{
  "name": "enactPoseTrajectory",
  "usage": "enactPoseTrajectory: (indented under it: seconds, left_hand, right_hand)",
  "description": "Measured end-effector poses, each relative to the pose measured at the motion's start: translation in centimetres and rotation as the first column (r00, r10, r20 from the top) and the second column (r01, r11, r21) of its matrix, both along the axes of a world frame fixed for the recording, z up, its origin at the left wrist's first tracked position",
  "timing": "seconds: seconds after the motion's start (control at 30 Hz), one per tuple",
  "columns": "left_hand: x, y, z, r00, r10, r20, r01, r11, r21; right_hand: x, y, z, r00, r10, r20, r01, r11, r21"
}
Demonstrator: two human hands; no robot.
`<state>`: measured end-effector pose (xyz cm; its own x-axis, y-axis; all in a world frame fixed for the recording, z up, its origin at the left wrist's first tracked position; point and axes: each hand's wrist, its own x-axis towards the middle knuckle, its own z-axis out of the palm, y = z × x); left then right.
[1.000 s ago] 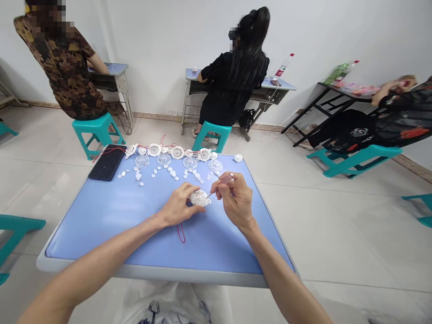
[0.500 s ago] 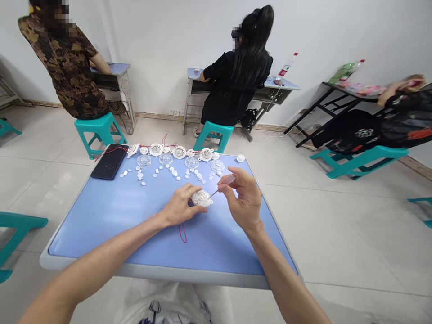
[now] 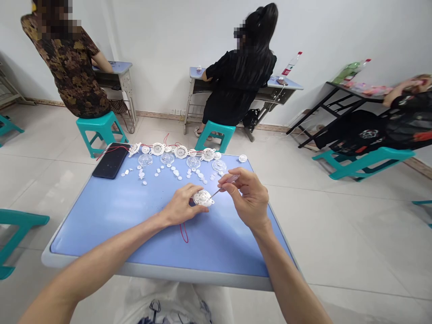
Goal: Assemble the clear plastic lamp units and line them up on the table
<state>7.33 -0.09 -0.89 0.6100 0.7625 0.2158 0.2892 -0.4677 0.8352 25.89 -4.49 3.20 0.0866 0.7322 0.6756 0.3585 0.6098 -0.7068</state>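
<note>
My left hand [image 3: 183, 205] is closed around the edge of a round white and clear plastic case [image 3: 203, 197], holding it just over the blue table [image 3: 111, 225]. A red cord [image 3: 184, 233] hangs in a loop beneath that hand. In my right hand [image 3: 249, 196] is a small screwdriver [image 3: 221, 191] with a clear pinkish handle, pinched between thumb and fingers. Its thin metal shaft slants down to the left, and the tip meets the right side of the case, near a small loop. Whether a screw sits under the tip is too small to tell.
A black phone [image 3: 110, 160] lies at the table's back left. Along the back edge stand several white round cases [image 3: 180, 152] with red cords, clear discs [image 3: 193, 162] and small white pieces [image 3: 175, 171]. Other people sit at desks [image 3: 195, 72] ahead, on green stools [image 3: 216, 132].
My right hand has shifted slightly to the right and turned a little around the screwdriver. The left hand still holds the case in place. The whole view has moved slightly.
</note>
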Motion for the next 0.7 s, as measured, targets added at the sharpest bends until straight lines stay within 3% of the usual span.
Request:
enactPoseTrajectory:
  seconds: [0.2,0.4,0.7]
  left_hand:
    - [0.0,0.0,0.0,1.000,0.000,0.005,0.000,1.000,0.012]
    - [0.0,0.0,-0.2,1.000,-0.015,-0.020,0.016,0.999,0.037]
    - [-0.1,-0.1,0.1,0.999,-0.002,-0.036,0.003,1.000,0.024]
  right_hand:
    - [-0.4,-0.3,0.2,0.998,-0.067,-0.020,0.067,0.998,0.015]
    - [-0.6,-0.3,0.7,0.999,0.048,0.021,-0.046,0.997,-0.059]
    - [-1.1,-0.2,0.8,0.986,-0.131,0.104,0.122,0.989,0.084]
